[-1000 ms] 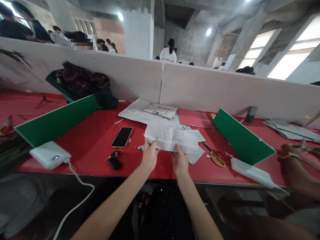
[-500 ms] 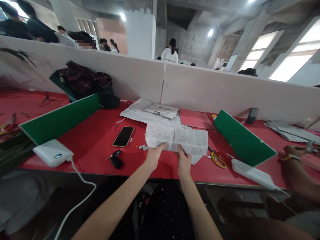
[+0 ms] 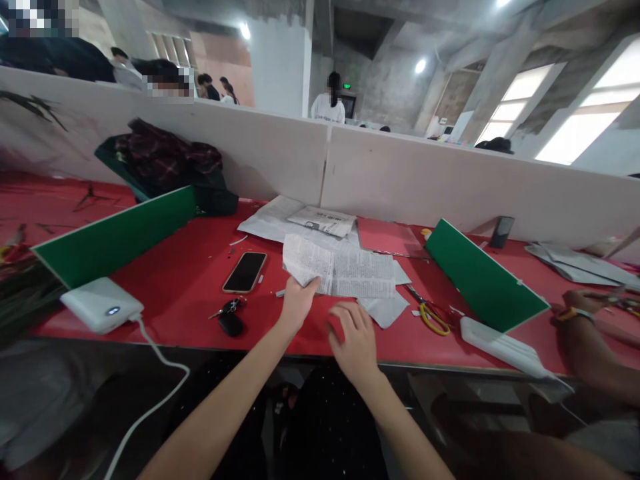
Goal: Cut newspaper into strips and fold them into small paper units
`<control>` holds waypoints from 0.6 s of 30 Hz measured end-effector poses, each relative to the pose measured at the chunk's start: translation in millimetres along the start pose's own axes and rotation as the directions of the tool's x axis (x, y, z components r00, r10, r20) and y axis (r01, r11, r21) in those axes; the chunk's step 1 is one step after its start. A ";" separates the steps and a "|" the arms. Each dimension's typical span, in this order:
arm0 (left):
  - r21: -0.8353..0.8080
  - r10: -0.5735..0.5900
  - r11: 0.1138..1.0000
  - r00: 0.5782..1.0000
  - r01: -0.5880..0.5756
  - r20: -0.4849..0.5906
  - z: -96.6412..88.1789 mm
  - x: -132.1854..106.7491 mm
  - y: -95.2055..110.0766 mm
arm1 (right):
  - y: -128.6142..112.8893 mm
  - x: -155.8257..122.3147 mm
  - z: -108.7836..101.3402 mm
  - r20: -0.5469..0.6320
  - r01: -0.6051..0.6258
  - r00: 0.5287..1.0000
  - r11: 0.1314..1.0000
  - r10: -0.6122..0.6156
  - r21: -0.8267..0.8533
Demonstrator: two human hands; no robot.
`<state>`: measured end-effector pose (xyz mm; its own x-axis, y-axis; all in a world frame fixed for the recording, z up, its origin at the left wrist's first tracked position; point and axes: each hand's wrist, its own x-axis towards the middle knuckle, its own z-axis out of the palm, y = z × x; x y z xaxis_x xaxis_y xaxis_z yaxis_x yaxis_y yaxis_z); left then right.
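Observation:
A creased sheet of newspaper point(image 3: 350, 270) with dense print is held at its lower left edge by my left hand point(image 3: 299, 303), thumb on top and fingers beneath. My right hand point(image 3: 354, 333) is off the paper, just below its near edge, with fingers curved and apart and nothing in them. Under the sheet, pieces of plain paper point(image 3: 385, 308) stick out at the right. Scissors with yellow handles point(image 3: 434, 319) lie to the right of the paper. A phone point(image 3: 245, 272) and a key fob point(image 3: 231, 323) rest to the left of my left hand.
Green panels point(image 3: 125, 233) stand at left and right on the red table point(image 3: 175, 300). A white power bank point(image 3: 103, 305) with a cable lies left, another white device point(image 3: 500, 343) right. Folded newspaper point(image 3: 323, 220) lies behind. A co-worker's hand point(image 3: 583, 303) works at the far right.
My right hand has let go of the newspaper and drawn back toward me. My left hand still holds the sheet, which has shifted slightly left and now tilts down to the right.

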<state>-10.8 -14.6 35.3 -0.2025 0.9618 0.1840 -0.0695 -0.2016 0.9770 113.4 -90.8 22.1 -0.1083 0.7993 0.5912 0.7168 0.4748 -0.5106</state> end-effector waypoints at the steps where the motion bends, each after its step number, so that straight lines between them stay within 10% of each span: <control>1: 0.030 0.010 0.999 1.000 -0.011 0.020 -1.2 0.8 0.9 | -0.7 3.7 -4.3 -0.058 0.051 0.996 0.987 -0.060 -0.155; 6: 0.168 0.048 0.984 0.995 -0.063 0.089 -0.4 -1.1 -0.8 | 8.0 38.5 -23.8 0.139 0.195 0.980 0.842 -0.144 -0.502; 11: 0.413 0.232 0.867 0.959 -0.280 0.163 -3.0 -4.1 9.8 | 16.0 72.4 -52.6 0.458 0.385 0.870 0.833 -0.184 -0.397; 15: 0.394 0.325 0.730 0.791 -0.558 0.518 -10.0 -4.3 43.2 | 14.6 90.3 -82.4 0.601 0.332 0.757 0.943 -0.258 -0.013; 18: 0.276 0.091 0.873 0.692 -0.401 0.716 -15.6 -5.0 66.9 | 11.1 95.6 -93.3 0.597 0.184 0.765 0.970 -0.243 0.159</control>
<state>-29.7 -35.8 98.1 0.5533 0.7794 0.2938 0.2901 -0.5110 0.8091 175.3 -43.5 131.2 -0.6682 0.7157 0.2032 0.5657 0.6661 -0.4860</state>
